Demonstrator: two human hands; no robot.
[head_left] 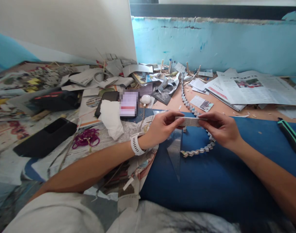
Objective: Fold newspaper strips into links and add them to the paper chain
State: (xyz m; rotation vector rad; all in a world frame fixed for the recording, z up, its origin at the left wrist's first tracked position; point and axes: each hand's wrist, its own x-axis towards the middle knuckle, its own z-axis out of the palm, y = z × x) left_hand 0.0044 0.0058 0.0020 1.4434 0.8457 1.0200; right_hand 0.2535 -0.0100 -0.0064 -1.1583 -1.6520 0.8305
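Observation:
Between my two hands a short strip of newspaper (191, 122) is stretched level above the blue mat. My left hand (166, 126) pinches its left end between thumb and fingers, and my right hand (219, 127) pinches the right end. Below and behind the strip, a zigzag chain of folded paper (198, 151) curves over the mat and runs back toward the wall. Part of that chain is hidden behind my right hand. A clear plastic triangle ruler (174, 155) lies on the mat under my left hand.
The blue mat (211, 184) covers the table's front. At right lies a green and black utility knife (290, 136), with stacked newspapers (257, 89) behind. A phone (129, 103), white tissue (111, 119), purple string (86, 138) and black case (46, 137) lie left among paper scraps.

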